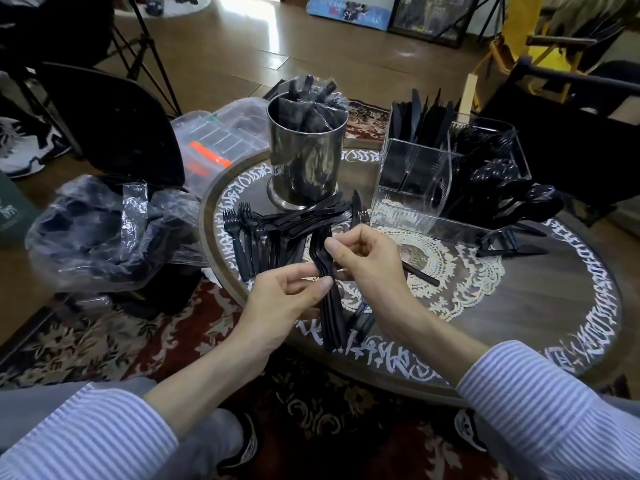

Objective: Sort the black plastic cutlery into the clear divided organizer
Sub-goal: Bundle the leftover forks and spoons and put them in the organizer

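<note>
A stacked bundle of black plastic forks (331, 313) stands nearly upright between my hands, above the near side of the round table (540, 306). My left hand (287, 299) pinches the bundle at its middle. My right hand (363, 254) grips it higher up, close to the curved heads. Behind the hands a row of loose black forks (256, 237) lies on the table. The clear divided organizer (408, 178) stands at the back right, with black knives (422, 116) upright in its rear compartment and black spoons (498, 188) piled in the right one.
A metal cup (304, 157) with wrapped black cutlery stands at the table's back centre. A few loose black pieces (512, 244) lie right of the organizer. Left of the table are a crumpled plastic bag (114, 233), a black chair (114, 123) and a clear lidded box (221, 133).
</note>
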